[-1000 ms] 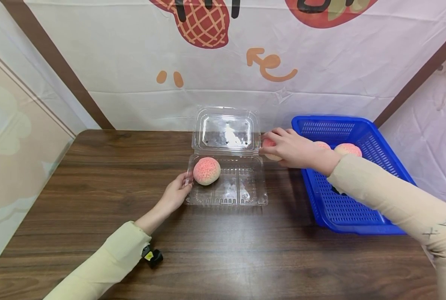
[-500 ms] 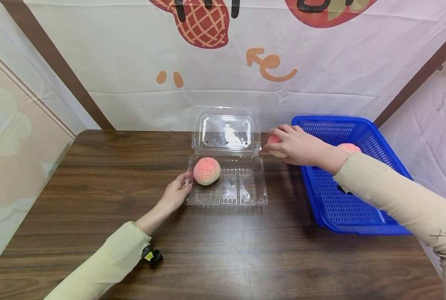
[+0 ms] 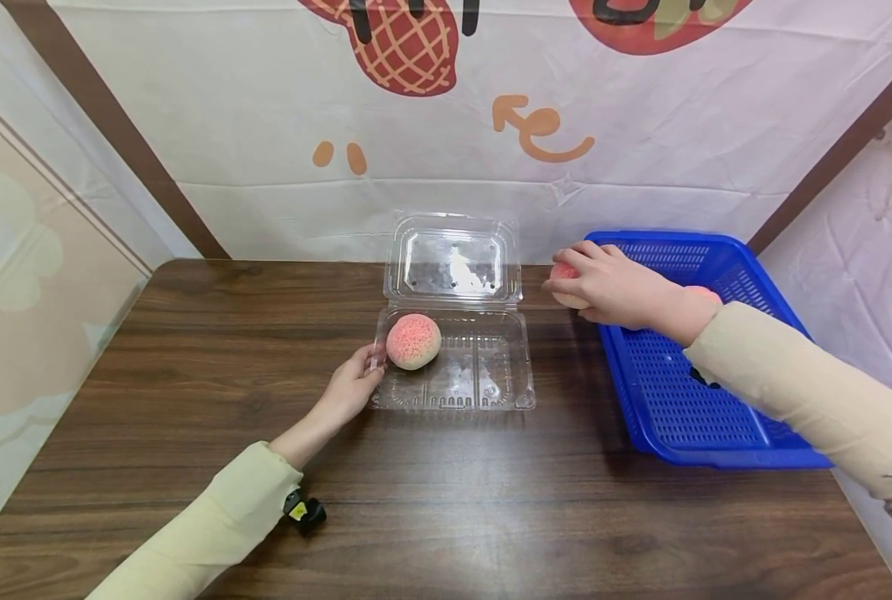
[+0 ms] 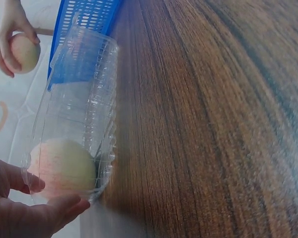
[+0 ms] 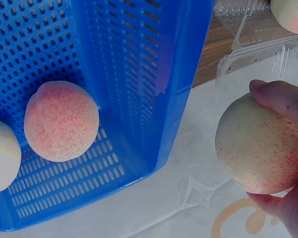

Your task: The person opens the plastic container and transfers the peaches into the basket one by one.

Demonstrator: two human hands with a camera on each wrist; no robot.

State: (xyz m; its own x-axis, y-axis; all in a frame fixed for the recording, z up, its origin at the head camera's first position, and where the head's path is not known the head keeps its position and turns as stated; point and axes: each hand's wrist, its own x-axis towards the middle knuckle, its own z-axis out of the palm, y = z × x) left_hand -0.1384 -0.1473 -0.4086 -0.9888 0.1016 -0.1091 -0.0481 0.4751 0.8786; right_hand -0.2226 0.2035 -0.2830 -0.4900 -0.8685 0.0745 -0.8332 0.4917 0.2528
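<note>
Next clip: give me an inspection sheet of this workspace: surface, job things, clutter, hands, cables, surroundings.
Surface: dark brown wood-grain table.
Job things: clear plastic hinged box, lid open, holding one round pink-and-cream peach-like ball; blue perforated plastic basket, holding two more such balls, one cut off by the right wrist view.
Clutter: nothing seen.
Hands: left hand pinches the box's edge; right hand grips another ball, raised near the basket.
Cables: nothing seen.
Surroundings: white printed cloth backdrop.

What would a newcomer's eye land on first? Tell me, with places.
Probably the bright blue basket, at the right of the table. Next, the pink peach inside the left end of the open clear container. Then the second peach, gripped in the right hand beside the basket.
</note>
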